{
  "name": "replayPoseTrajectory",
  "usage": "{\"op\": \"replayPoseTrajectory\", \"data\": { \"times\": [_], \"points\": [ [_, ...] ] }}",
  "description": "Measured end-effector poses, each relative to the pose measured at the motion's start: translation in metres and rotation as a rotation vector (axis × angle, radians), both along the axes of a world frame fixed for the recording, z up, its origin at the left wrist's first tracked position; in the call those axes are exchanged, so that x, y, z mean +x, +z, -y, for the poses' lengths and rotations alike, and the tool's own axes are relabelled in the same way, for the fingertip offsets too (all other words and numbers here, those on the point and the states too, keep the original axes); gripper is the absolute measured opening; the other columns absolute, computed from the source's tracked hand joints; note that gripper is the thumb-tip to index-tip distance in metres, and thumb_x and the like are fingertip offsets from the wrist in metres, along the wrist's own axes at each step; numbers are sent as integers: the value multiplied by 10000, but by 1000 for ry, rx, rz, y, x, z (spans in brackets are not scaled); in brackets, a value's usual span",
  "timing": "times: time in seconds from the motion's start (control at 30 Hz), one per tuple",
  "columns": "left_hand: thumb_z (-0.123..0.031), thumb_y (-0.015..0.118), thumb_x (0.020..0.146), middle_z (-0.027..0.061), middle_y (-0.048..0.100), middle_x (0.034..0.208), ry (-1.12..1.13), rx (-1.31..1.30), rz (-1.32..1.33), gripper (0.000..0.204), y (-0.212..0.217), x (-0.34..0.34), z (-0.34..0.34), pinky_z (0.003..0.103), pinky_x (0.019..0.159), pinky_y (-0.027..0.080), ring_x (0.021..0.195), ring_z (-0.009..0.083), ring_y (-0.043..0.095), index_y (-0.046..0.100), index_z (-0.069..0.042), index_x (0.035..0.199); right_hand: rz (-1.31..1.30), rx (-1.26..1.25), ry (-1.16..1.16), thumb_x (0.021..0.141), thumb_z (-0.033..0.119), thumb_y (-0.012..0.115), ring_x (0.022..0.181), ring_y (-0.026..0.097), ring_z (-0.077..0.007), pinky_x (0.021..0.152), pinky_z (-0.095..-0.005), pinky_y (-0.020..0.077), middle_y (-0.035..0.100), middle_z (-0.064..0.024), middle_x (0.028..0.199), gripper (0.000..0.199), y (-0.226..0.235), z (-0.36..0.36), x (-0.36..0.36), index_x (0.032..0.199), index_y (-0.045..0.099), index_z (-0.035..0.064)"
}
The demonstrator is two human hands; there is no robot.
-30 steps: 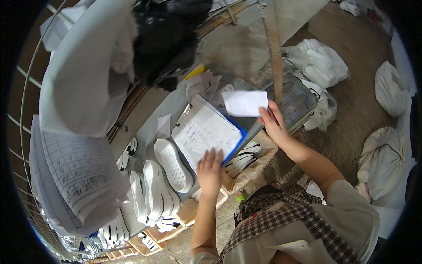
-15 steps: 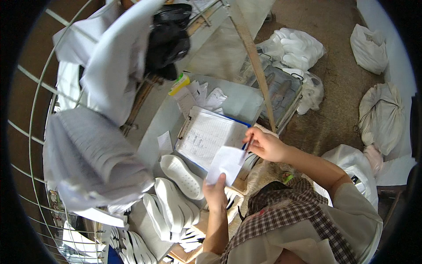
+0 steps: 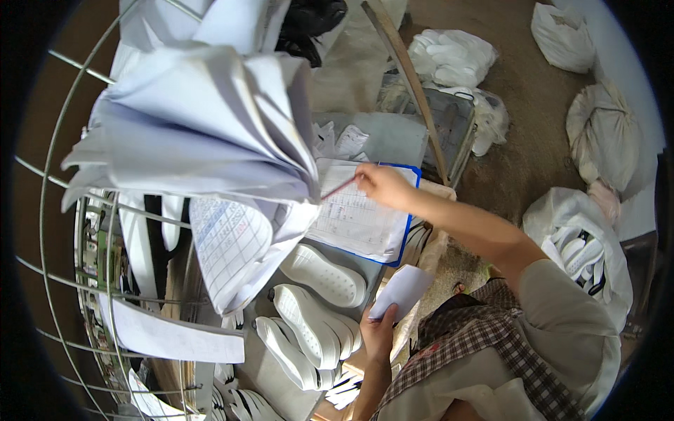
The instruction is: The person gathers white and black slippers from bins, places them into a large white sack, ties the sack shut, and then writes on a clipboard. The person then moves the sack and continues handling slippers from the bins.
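My left hand (image 3: pixel 379 337) is closed on a small white paper slip (image 3: pixel 403 289), with the thumb lying on its face. A thin reddish pen (image 3: pixel 340 187) is pinched in my right hand (image 3: pixel 385 186), which reaches over the blue-edged clipboard (image 3: pixel 404 242). Filled-in sheets (image 3: pixel 361 224) lie on the board. The pen tip points toward the board's left part, and loose hanging papers hide what lies there. White foam shoe soles (image 3: pixel 326 275) stand beside the clipboard, several of them stacked.
A wire rack (image 3: pixel 49 200) with a big fanned bundle of papers (image 3: pixel 203 133) juts in at the left. A wooden post (image 3: pixel 404 70) rises behind the table (image 3: pixel 393 133). White bags (image 3: pixel 453 59) sit on the floor, and an open bag of footwear (image 3: pixel 562 217) stands at right.
My right hand has moved the pen off the slip and leftward over the clipboard. My left hand has drawn the slip away from the clipboard. The view has shifted, so the hanging papers cover more.
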State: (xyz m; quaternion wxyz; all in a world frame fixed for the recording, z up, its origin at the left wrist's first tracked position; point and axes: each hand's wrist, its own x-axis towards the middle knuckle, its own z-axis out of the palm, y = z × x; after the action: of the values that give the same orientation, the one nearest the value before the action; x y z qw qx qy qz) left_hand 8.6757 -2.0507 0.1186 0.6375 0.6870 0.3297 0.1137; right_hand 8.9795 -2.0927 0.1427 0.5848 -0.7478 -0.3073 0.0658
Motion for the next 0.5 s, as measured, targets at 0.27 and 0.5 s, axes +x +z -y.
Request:
{"op": "replayPoseTrajectory", "data": {
  "times": [0.27, 0.5],
  "points": [
    [-57, 592, 845, 81, 628, 931, -16, 6, 115, 213, -29, 34, 31, 300, 730, 463, 822, 162, 567, 604, 50, 1029, -129, -56, -76, 858, 98, 594, 721, 613, -198, 628, -313, 502, 622, -90, 854, 127, -7, 250, -91, 965, 555, 40],
    [-35, 558, 874, 103, 624, 1018, -272, -6, 165, 238, -43, 98, 90, 290, 778, 462, 879, 162, 579, 573, 84, 1079, 124, -388, 260, 826, 38, 550, 848, 611, -357, 682, -411, 513, 616, -163, 1007, 246, -96, 322, -227, 1072, 550, 45]
  ]
}}
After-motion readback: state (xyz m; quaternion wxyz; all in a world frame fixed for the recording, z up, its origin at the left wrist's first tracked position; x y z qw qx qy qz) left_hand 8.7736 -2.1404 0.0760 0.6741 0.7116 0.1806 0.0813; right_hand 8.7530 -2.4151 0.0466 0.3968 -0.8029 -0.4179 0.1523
